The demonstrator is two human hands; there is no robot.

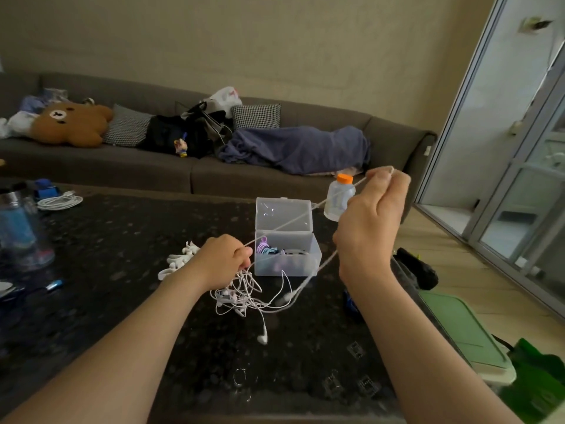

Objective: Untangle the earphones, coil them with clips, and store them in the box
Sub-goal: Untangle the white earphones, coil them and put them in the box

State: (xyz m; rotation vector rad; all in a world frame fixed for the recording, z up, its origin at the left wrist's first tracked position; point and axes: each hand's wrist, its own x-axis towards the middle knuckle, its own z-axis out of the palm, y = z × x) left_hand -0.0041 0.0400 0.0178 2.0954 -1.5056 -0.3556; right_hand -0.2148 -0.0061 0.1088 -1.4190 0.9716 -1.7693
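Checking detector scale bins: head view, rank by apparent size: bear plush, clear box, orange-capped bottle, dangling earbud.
1-2. clear box, bear plush: alike, box nearer, unranked
3. orange-capped bottle
4. dangling earbud

Dark table (122, 240) — clear box (287, 260), white clips (180, 258), coiled cable (59, 201), bottle (337, 200).

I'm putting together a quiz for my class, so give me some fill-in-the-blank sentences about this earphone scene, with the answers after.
The lid of the clear box stands ____.
The small bottle has an ____ cap.
The left hand and right hand stretch a white cord between them; the ____ hand is higher.
The plush bear is ____ in colour.
Answers: open, orange, right, brown.
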